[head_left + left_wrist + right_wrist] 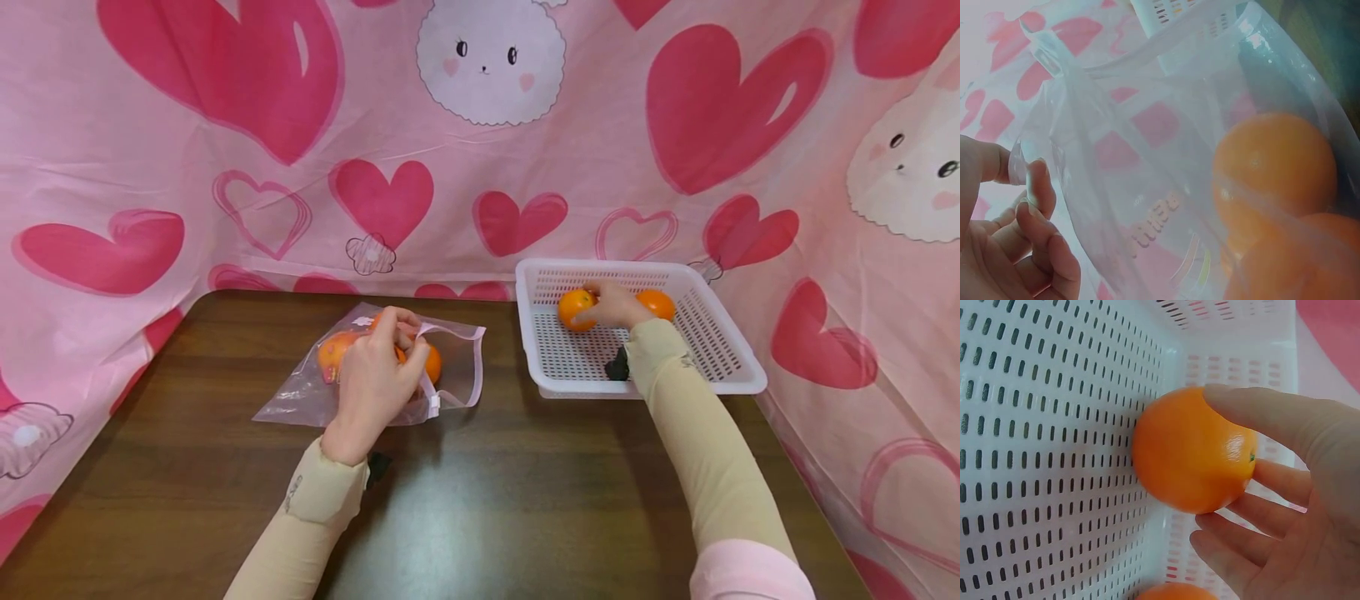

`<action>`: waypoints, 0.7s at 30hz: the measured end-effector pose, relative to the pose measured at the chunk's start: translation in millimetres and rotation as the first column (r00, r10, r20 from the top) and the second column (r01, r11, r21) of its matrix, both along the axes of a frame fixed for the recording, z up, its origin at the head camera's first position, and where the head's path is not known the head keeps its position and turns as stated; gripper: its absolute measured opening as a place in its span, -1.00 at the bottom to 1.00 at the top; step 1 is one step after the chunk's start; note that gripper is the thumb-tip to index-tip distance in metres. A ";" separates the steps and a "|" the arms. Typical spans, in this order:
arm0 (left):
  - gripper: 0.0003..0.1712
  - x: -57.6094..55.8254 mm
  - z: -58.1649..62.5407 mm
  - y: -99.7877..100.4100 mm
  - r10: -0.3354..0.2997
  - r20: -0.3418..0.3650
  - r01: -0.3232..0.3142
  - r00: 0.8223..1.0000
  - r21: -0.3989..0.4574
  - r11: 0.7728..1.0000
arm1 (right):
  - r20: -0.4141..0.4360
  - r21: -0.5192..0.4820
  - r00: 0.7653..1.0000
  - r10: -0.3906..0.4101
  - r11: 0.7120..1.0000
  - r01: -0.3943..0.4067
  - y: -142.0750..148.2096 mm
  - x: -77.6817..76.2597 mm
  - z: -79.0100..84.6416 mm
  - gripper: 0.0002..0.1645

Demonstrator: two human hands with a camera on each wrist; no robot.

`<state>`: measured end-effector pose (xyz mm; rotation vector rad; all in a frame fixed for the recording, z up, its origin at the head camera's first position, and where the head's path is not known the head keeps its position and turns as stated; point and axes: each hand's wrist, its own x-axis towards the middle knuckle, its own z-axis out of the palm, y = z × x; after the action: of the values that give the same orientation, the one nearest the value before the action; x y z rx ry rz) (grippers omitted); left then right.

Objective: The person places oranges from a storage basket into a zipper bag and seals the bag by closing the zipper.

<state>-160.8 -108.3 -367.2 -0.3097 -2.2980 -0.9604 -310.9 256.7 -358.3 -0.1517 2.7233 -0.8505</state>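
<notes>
My left hand (372, 379) pinches the edge of a clear zip bag (300, 402) between thumb and fingers. Several oranges (1272, 165) lie inside the bag, seen through the plastic in the left wrist view. The bag's mouth, with a white slider (434, 406), faces right. Over in the white basket (558, 388), my right hand (618, 307) grips an orange (1175, 450), thumb on one side and fingers curled on the other. That orange is at the basket's back left. Another orange (657, 304) sits to its right, partly behind the hand.
Bag and basket stand apart on a dark wooden table (465, 508), the basket at the back right. A pink cloth (465, 150) with hearts and animal faces hangs behind and along both sides. Small black devices (617, 365) sit under both wrists.
</notes>
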 end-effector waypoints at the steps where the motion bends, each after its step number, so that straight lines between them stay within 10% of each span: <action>1: -0.77 0.1 0.2 0.1 0.001 -0.001 -0.001 1.000 0.000 1.000 | -0.003 -0.002 1.000 0.000 1.000 0.000 0.5 -0.4 -1.2 -0.06; 21: -0.79 -2.3 -0.3 0.2 0.001 -0.013 -0.002 1.000 -0.036 0.999 | -0.042 0.052 0.999 0.019 0.999 -0.016 5.5 -3.7 -13.4 -0.07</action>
<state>-163.1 -108.2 -367.4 -0.3284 -2.3052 -0.9148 -314.7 262.2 -371.8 -0.1845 2.7761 -0.7800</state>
